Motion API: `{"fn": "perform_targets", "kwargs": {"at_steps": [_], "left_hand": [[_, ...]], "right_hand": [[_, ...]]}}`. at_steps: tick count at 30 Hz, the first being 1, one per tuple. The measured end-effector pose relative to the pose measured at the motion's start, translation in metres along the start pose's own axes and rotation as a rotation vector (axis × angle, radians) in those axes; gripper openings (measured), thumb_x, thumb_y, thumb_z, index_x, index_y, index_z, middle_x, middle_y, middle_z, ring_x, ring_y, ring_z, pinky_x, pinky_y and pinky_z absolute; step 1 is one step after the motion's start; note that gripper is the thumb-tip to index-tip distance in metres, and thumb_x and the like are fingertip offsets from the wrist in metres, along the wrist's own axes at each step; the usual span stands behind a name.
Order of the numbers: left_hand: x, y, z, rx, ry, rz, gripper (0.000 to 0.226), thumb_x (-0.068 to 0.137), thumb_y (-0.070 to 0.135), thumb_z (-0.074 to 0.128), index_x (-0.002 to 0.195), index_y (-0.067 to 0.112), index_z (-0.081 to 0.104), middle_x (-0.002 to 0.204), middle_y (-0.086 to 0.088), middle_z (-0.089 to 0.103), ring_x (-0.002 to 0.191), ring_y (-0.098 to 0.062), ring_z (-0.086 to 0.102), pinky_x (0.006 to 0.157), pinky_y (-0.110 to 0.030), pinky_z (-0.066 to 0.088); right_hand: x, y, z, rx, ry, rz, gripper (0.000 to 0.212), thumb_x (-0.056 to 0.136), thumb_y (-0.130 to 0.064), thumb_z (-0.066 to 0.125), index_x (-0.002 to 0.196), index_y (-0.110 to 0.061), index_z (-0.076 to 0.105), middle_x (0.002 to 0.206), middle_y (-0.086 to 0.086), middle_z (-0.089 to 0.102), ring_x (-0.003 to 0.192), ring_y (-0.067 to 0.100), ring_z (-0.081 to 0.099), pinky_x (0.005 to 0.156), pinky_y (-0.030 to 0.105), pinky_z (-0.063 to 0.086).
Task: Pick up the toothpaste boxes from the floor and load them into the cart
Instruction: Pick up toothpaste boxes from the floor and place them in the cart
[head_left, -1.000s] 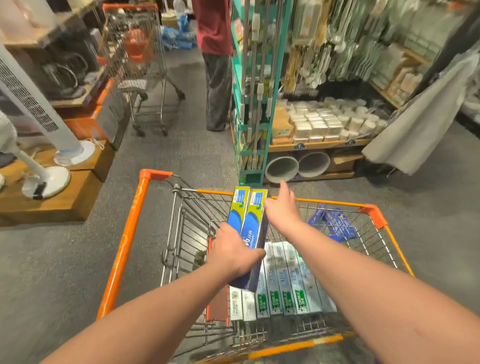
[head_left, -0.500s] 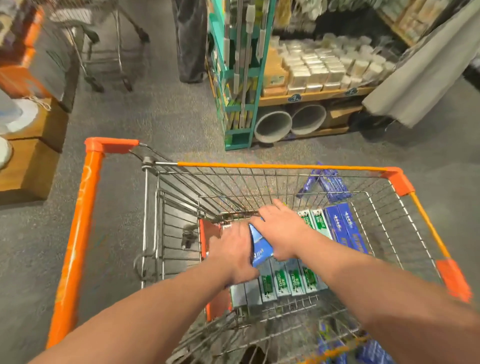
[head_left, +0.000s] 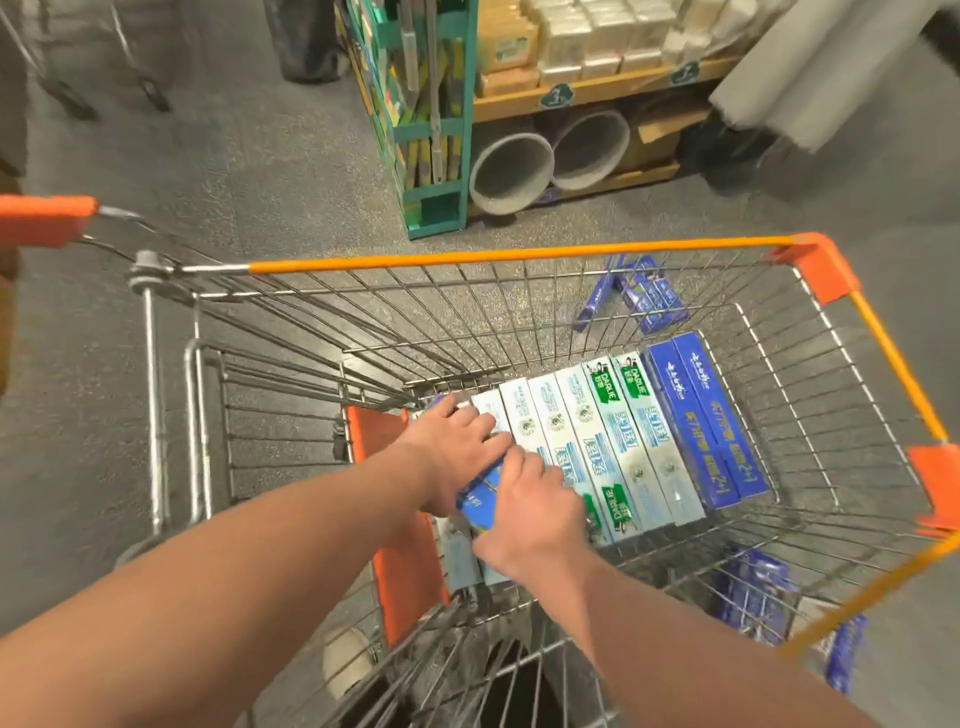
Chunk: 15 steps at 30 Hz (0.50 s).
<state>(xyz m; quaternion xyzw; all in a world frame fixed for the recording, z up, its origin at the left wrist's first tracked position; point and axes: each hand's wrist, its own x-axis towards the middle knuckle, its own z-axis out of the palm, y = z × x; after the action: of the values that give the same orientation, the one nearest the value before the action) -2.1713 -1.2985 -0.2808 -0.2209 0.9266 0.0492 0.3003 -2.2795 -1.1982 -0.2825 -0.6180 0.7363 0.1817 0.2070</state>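
Note:
The orange-rimmed wire cart (head_left: 519, 257) stands below me. Along its bottom lies a row of white-and-green toothpaste boxes (head_left: 587, 441), with two dark blue boxes (head_left: 701, 415) at the right end. At the left end of the row both my hands are down on two light blue toothpaste boxes (head_left: 480, 499). My left hand (head_left: 457, 447) lies flat over their far end, fingers stretched out. The fingers of my right hand (head_left: 530, 514) curl over their near end. Purple boxes (head_left: 639, 296) lie on the floor beyond the cart, and more purple boxes (head_left: 753, 597) lie at its near right.
A teal rack (head_left: 431, 130) and a wooden shelf with two concrete pipes (head_left: 511, 171) stand ahead of the cart. A person's legs (head_left: 306, 41) are at the top, grey cloth (head_left: 831, 67) hangs at the top right, and another cart's wheels (head_left: 150, 88) are at the top left.
The two light blue boxes went from upright above the cart down onto the row at its bottom. Both hands followed them in, and my view tilted downward.

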Motion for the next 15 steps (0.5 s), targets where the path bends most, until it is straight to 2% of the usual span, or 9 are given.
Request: {"fn": "perform_targets", "kwargs": {"at_steps": [3,5,9,12,14,15], "left_hand": [[0.011,0.002,0.021,0.091,-0.024,0.094,0.099,0.079,0.043,0.077,0.153,0.019,0.017,0.153,-0.008,0.032,0.141,-0.030,0.033,0.122,-0.055,0.011],[0.021,0.003,0.036,0.132,-0.031,0.148,0.091,0.085,0.037,0.073,0.152,0.019,0.015,0.157,-0.006,0.028,0.146,-0.028,0.027,0.123,-0.058,0.005],[0.041,0.001,0.059,0.177,-0.021,0.225,0.082,0.090,0.031,0.072,0.146,0.025,0.013,0.160,0.003,0.026,0.152,-0.022,0.019,0.118,-0.072,-0.002],[0.048,-0.005,0.062,0.175,-0.051,0.245,0.073,0.094,0.024,0.068,0.149,0.028,0.021,0.157,0.004,0.027,0.152,-0.020,0.015,0.112,-0.079,0.002],[0.049,-0.010,0.060,0.162,-0.082,0.249,0.064,0.099,0.016,0.059,0.152,0.026,0.024,0.160,0.002,0.024,0.154,-0.020,0.009,0.112,-0.079,0.003],[0.049,-0.013,0.057,0.151,-0.104,0.249,0.065,0.099,0.014,0.058,0.153,0.025,0.023,0.161,0.001,0.020,0.154,-0.020,0.006,0.113,-0.078,0.005]], "right_hand": [[-0.002,-0.015,0.019,0.094,-0.128,0.098,0.114,0.074,-0.068,0.073,0.147,-0.005,0.012,0.136,0.012,0.035,0.125,0.030,0.043,0.084,0.045,0.054],[-0.003,-0.024,0.030,0.131,-0.197,0.170,0.122,0.077,-0.068,0.071,0.151,-0.002,0.001,0.142,0.015,0.029,0.128,0.033,0.040,0.086,0.049,0.057],[0.003,-0.038,0.045,0.178,-0.238,0.284,0.110,0.087,-0.057,0.068,0.151,-0.002,-0.002,0.139,0.017,0.026,0.126,0.035,0.042,0.086,0.052,0.058],[0.014,-0.045,0.052,0.193,-0.255,0.328,0.101,0.095,-0.041,0.064,0.152,0.001,-0.007,0.142,0.019,0.023,0.125,0.035,0.044,0.090,0.053,0.057],[0.022,-0.055,0.059,0.251,-0.221,0.361,0.098,0.092,-0.033,0.068,0.150,0.006,-0.001,0.144,0.023,0.032,0.120,0.034,0.051,0.087,0.048,0.058],[0.026,-0.060,0.064,0.305,-0.125,0.375,0.099,0.084,-0.031,0.076,0.144,0.009,0.009,0.138,0.026,0.044,0.109,0.035,0.059,0.077,0.046,0.060]]}}
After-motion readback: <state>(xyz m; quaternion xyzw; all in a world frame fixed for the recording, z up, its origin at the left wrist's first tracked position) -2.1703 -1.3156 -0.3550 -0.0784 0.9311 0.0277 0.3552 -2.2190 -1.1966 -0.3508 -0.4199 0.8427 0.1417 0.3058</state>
